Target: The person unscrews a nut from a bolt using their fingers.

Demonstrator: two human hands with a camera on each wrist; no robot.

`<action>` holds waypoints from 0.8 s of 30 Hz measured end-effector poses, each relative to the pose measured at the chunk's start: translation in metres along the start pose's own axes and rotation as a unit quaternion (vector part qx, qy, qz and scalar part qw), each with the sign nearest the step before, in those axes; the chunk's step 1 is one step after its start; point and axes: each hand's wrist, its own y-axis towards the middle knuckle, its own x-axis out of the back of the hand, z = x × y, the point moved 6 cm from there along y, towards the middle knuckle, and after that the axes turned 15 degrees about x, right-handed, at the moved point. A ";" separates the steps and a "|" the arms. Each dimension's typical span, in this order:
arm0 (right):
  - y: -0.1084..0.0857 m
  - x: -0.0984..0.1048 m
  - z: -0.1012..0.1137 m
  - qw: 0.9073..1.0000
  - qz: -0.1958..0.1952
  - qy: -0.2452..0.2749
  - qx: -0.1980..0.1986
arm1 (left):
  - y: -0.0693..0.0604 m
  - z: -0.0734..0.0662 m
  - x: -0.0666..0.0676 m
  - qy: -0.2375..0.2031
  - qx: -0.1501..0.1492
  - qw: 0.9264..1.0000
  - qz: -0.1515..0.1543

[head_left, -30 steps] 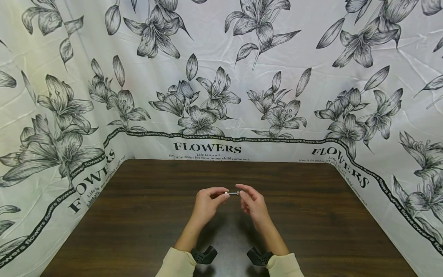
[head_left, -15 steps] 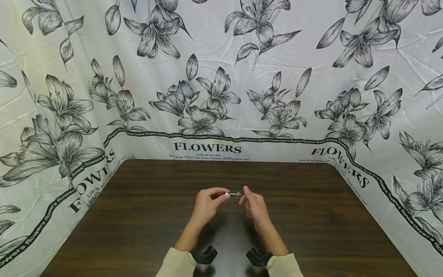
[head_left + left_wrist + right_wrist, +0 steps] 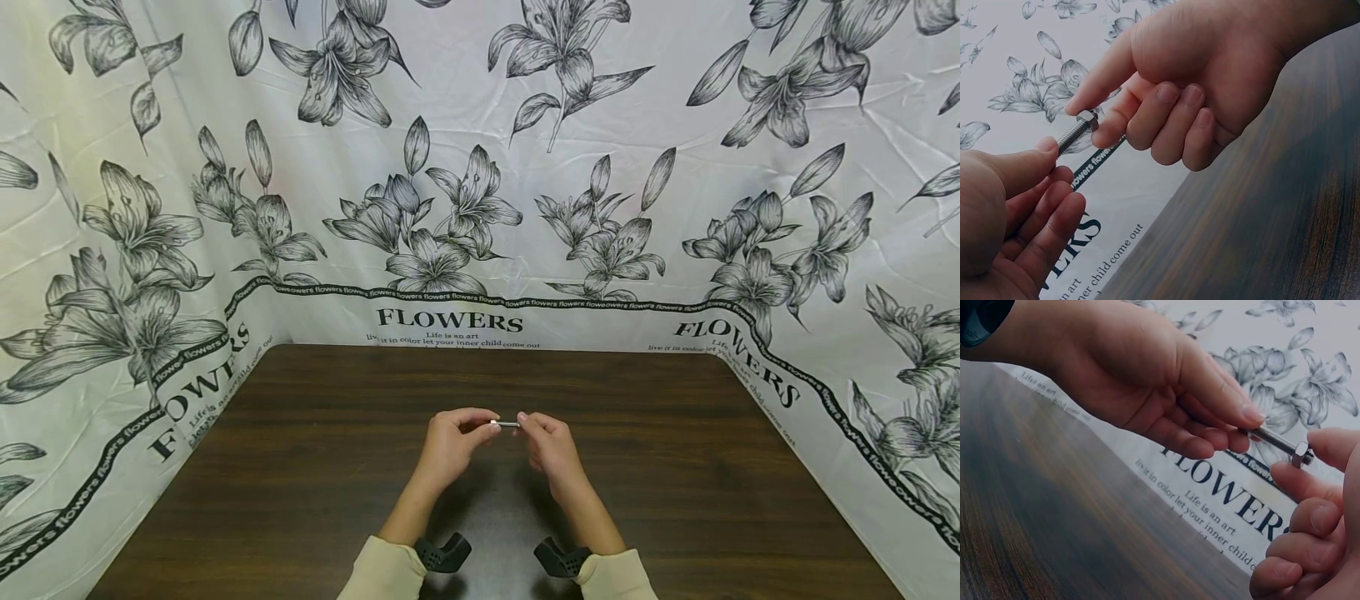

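Observation:
A silvery threaded bolt [image 3: 1072,134] is held level between both hands, raised above the table. My left hand [image 3: 448,442] pinches one end of it between thumb and fingers, which hide that end. Near the other end sits a hexagonal nut [image 3: 1302,454], with a short bit of thread showing past it. My right hand [image 3: 552,450] has its thumb and index finger on either side of this nut, pinching it. The remaining right fingers [image 3: 1175,128] are curled toward the palm.
Under the hands lies a dark brown wooden table [image 3: 337,400]. A white cloth [image 3: 480,208] printed with black flowers and lettering hangs behind and around it. Black devices [image 3: 442,553] are strapped at both wrists, by the cream sleeves [image 3: 390,567].
The right fingers were spread around the nut, then came off it with the nut showing; now they have moved in and cover it. The left hand keeps its grip almost unmoved.

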 end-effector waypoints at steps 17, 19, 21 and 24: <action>0.004 0.002 -0.006 0.997 0.024 0.047 0.049 | -0.010 -0.020 0.007 -0.021 0.000 1.000 0.007; 0.006 0.004 -0.012 0.997 0.026 0.051 0.057 | -0.010 -0.020 0.006 -0.021 0.003 1.000 0.007; 0.006 0.004 -0.012 0.996 0.026 0.052 0.068 | -0.010 -0.020 0.006 -0.017 0.005 1.000 0.006; 0.005 0.004 -0.011 0.995 0.028 0.050 0.087 | -0.011 -0.020 0.007 -0.009 0.004 1.000 0.002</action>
